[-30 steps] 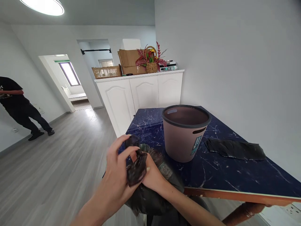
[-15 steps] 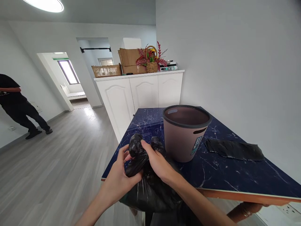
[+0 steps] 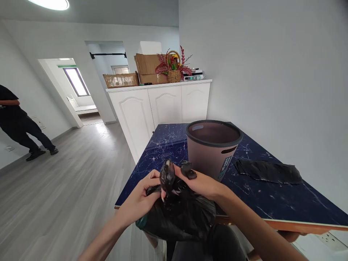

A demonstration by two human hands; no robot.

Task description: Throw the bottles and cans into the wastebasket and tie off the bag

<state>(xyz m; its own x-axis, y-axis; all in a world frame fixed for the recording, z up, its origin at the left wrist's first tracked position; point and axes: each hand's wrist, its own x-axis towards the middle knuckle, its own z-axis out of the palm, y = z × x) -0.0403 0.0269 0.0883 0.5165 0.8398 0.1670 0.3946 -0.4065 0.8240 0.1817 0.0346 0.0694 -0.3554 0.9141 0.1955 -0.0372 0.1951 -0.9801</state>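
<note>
A filled black garbage bag (image 3: 179,219) sits at the table's near edge, close to my body. Its gathered top sticks up in twisted ends between my hands. My left hand (image 3: 143,197) is closed on the left side of that gathered neck, thumb and fingers pinching the plastic. From the right, my right hand (image 3: 202,184) grips the neck too, its fingers partly hidden behind the plastic. Just beyond the bag stands a brown-pink trash bin (image 3: 205,157) with a dark rim, upright, no liner visible inside.
A flat folded black plastic bag (image 3: 268,171) lies right of the bin on the blue marbled table (image 3: 168,139). Behind is a white cabinet (image 3: 165,105) bearing cardboard boxes (image 3: 150,67) and a flower basket (image 3: 174,76). A person in black (image 3: 19,123) stands far left.
My hands have shifted on the bag's neck, and the right hand has turned so it lies flatter across the plastic. The twisted top end has moved right between them. The bin stays in place.
</note>
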